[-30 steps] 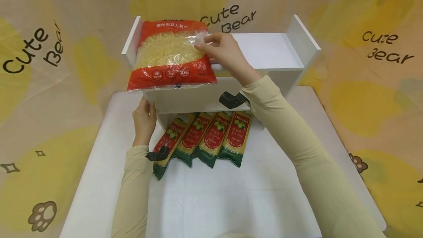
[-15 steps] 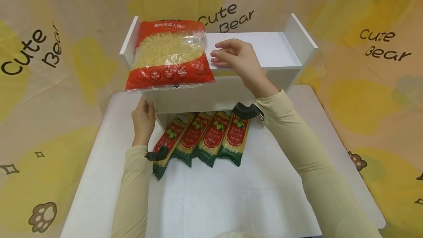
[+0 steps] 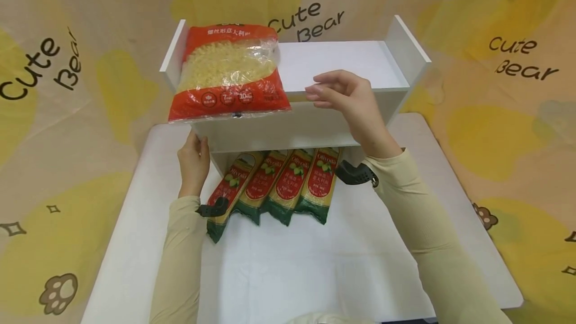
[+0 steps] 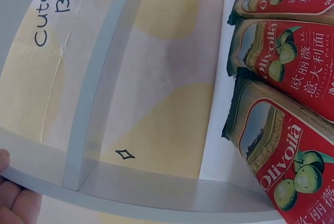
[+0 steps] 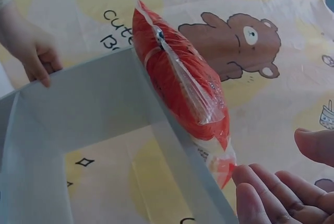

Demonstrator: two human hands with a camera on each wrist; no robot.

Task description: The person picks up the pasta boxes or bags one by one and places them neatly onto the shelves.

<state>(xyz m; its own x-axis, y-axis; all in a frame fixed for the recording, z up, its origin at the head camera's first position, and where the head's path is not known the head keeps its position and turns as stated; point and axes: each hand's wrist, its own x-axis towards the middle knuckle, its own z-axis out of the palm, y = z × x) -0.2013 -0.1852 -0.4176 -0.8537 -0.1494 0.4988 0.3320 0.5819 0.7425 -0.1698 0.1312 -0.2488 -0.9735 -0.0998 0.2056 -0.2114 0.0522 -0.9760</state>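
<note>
A red and clear bag of spiral pasta (image 3: 229, 71) lies on the left of the white shelf's (image 3: 279, 126) top board, its lower end jutting past the front edge. My right hand (image 3: 348, 99) is off to the right of the bag, before the top board, fingers loosely bent and holding nothing. In the right wrist view its fingertips appear near the bag's (image 5: 182, 78) end. Lower down, my left hand (image 3: 193, 169) grips the edge of the shelf's left side panel; the left wrist view catches only its fingertips (image 4: 21, 205) at that edge.
Several red, gold and green packs of Olivoila pasta (image 3: 288, 186) lie slanted side by side under the shelf, sticking out onto the white table (image 3: 288, 269). Upright end panels (image 3: 407, 44) bound the top board. A printed cloth backdrop (image 3: 495, 114) stands behind.
My right hand has let go of the pasta bag's right edge and drawn back to the right and down. The bag stays on the top board; my left hand keeps its grip on the shelf.
</note>
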